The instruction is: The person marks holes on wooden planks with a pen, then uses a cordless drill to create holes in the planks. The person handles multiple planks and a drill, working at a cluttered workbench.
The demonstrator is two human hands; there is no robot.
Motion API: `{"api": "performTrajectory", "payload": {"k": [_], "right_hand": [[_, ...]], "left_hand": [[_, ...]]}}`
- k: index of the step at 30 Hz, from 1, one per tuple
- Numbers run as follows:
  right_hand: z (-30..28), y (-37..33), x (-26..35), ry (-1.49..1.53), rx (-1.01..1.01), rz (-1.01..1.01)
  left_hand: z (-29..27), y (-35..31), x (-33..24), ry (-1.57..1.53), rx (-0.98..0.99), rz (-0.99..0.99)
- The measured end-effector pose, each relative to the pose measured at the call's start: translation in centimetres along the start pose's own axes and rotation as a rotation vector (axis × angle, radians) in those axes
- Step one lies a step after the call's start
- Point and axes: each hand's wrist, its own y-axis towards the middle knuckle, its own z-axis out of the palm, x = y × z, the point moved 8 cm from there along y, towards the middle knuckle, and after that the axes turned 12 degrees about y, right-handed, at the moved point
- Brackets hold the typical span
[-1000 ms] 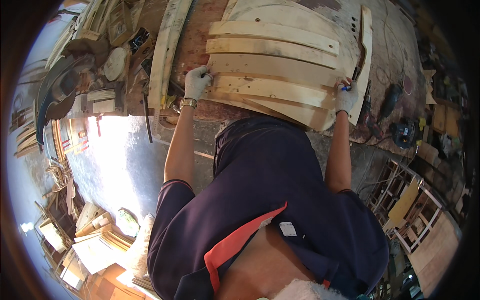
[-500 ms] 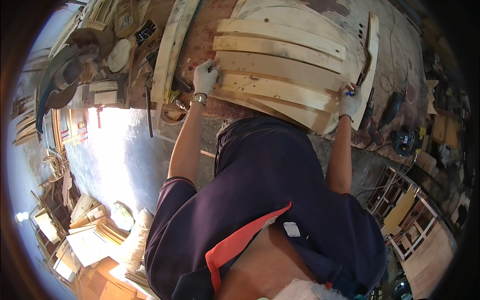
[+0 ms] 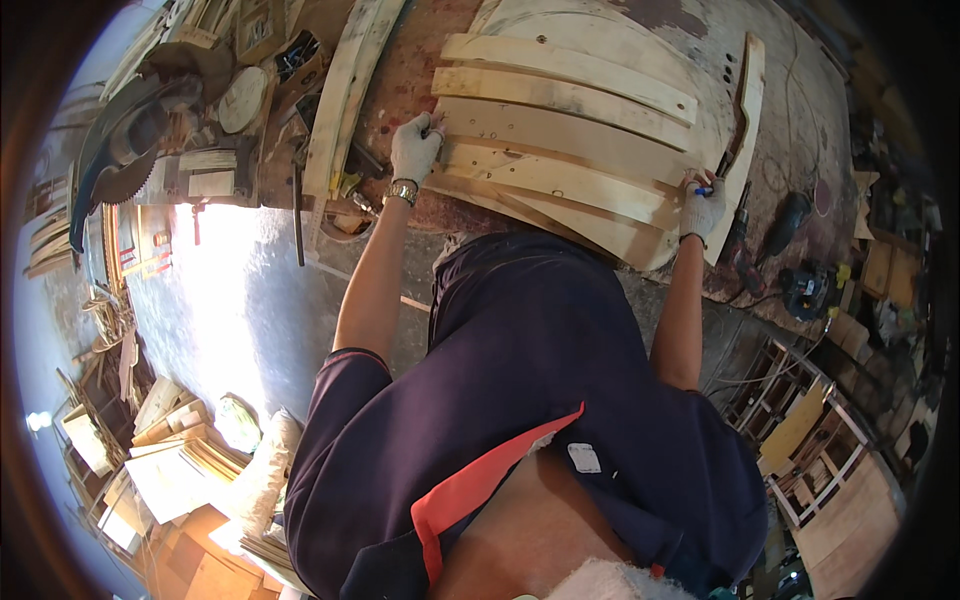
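Curved pale wooden slats (image 3: 565, 72) lie side by side on a wide flat board over the workbench. Between them is a smooth light-brown wooden board (image 3: 560, 138). My left hand (image 3: 414, 150), in a white knit glove, is closed at that board's left end, thumb and fingers pinching its edge. My right hand (image 3: 702, 210), gloved with fingertips showing, is closed around a blue pen (image 3: 704, 191) at the right ends of the slats. Part of the pen is hidden by the fingers. Nearest to me lies another curved slat (image 3: 560, 182), just below the brown board.
A notched wooden strip (image 3: 745, 130) lies right of the slats. Farther right are a drill (image 3: 742, 262) and a dark corded power tool (image 3: 803, 290). Long planks (image 3: 350, 95) and a clamp lie to the left, with a circular saw blade (image 3: 120, 190) beyond. Wood offcuts (image 3: 180, 480) are piled lower left.
The whole view has shifted slightly. Both hands stay at the two ends of the boards; the fingers of my right hand have turned a little around the pen.
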Motion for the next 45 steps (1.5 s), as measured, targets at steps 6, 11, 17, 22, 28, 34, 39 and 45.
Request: {"api": "performTrajectory", "payload": {"k": [6, 11, 17, 22, 28, 34, 39, 45], "right_hand": [[-0.3, 0.3, -0.7, 0.042, 0.044, -0.002], [0.3, 0.0, 0.8, 0.259, -0.051, 0.053], [11.7, -6.4, 7.0, 0.104, 0.284, -0.285], [25.5, -19.2, 5.2, -0.054, 1.049, -0.159], [33.4, -26.3, 2.0, -0.124, 1.229, 0.054], [34.4, -26.4, 0.4, -0.347, 1.109, -0.083], [34.7, -26.8, 0.0, -0.401, 1.153, -0.235], [34.8, -25.7, -1.4, 0.050, 1.023, 0.167]], "left_hand": [[-0.5, -0.5, -2.8, 0.348, -0.219, 0.289], [-0.2, 0.2, -3.7, 0.481, -0.003, 0.285], [-0.5, 0.5, -4.4, 0.523, 0.108, 0.305], [-0.3, 0.8, -4.8, 0.546, 0.090, 0.382], [0.3, 1.1, -4.0, 0.570, 0.131, 0.345], [0.6, 1.3, -3.4, 0.560, 0.131, 0.333], [0.4, 1.0, -3.6, 0.532, 0.140, 0.323], [0.4, 0.8, -3.4, 0.507, 0.152, 0.288]]}}
